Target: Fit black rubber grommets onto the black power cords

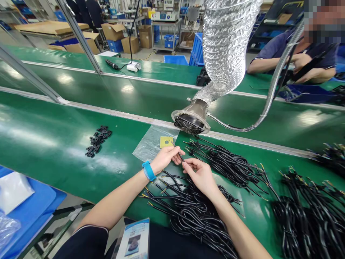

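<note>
My left hand (166,157), with a blue wristband (148,170) on its wrist, pinches a thin black cable (180,155) near its end. My right hand (199,174) grips the same cable just below. The cable's tip points toward a small yellow pad (166,141) lying on a clear plastic bag (151,144). Both hands hover over a pile of black cables (188,208) on the green bench (54,144). A fume extractor nozzle (191,121) on a silver duct hangs just beyond my hands.
A cluster of small black parts (97,139) lies to the left. More cable bundles (309,216) are heaped at the right and behind (229,165). A blue tray (24,205) sits at the lower left. Another person (296,57) works across the belt.
</note>
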### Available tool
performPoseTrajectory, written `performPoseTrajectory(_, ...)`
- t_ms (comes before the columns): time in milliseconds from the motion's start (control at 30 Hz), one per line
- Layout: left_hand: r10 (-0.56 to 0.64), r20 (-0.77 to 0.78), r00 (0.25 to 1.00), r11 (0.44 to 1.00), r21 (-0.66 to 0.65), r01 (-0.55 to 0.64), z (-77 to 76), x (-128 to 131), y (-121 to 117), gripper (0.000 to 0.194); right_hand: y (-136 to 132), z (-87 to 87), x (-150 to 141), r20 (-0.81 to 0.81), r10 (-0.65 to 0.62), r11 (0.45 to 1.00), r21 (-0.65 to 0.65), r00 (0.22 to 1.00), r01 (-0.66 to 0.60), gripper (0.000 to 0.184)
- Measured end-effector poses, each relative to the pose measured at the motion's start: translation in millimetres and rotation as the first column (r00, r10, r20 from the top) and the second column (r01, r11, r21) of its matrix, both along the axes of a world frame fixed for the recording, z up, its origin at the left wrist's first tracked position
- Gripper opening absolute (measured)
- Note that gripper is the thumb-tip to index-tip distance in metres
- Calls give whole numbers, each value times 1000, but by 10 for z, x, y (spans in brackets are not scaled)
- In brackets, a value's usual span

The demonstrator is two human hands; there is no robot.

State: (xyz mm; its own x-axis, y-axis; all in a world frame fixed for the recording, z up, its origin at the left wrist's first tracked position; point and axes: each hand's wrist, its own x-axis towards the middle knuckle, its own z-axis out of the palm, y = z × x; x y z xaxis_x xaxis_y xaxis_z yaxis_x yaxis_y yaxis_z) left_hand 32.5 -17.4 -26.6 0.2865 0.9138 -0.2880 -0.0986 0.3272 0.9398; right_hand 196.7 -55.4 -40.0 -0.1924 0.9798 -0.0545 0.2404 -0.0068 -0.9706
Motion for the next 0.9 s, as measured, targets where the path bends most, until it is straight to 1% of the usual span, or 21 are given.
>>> performPoseTrajectory(67,28,17,999,999,18,-28,23,-16,10,50,-17,49,101,122,26,996,78,992,-36,41)
performPoseTrajectory(100,44,28,999,999,20,-45,37,-29,21,49,-26,75,161,186,55,993,90,981,-72,39)
performPoseTrajectory(233,156,47,987,988,-3,-156,89,-110,91,45,-55,114,348,391,214,970,24,895,-243,39)
performPoseTrajectory(300,202,45,978,979,-15,-202,103,-151,129,44,-59,91,358,458,230,963,23,859,-269,36)
performPoseTrajectory(367,222,44,974,975,-20,-221,108,-181,155,43,-62,61,325,494,209,964,41,844,-263,32)
performPoseTrajectory(433,223,46,974,975,-16,-222,104,-200,169,42,-64,49,282,505,193,966,51,842,-252,30)
performPoseTrajectory(533,216,52,975,976,-4,-216,95,-215,175,42,-70,74,260,494,196,968,41,847,-247,31)
performPoseTrajectory(700,246,36,969,969,-7,-246,107,-219,179,42,-63,123,338,421,199,971,41,885,-237,34)
performPoseTrajectory(800,257,30,966,966,3,-257,126,-220,183,41,-38,104,391,374,205,973,23,905,-230,35)
performPoseTrajectory(900,266,33,963,964,13,-267,144,-236,193,40,-13,80,419,331,183,981,3,926,-195,38)
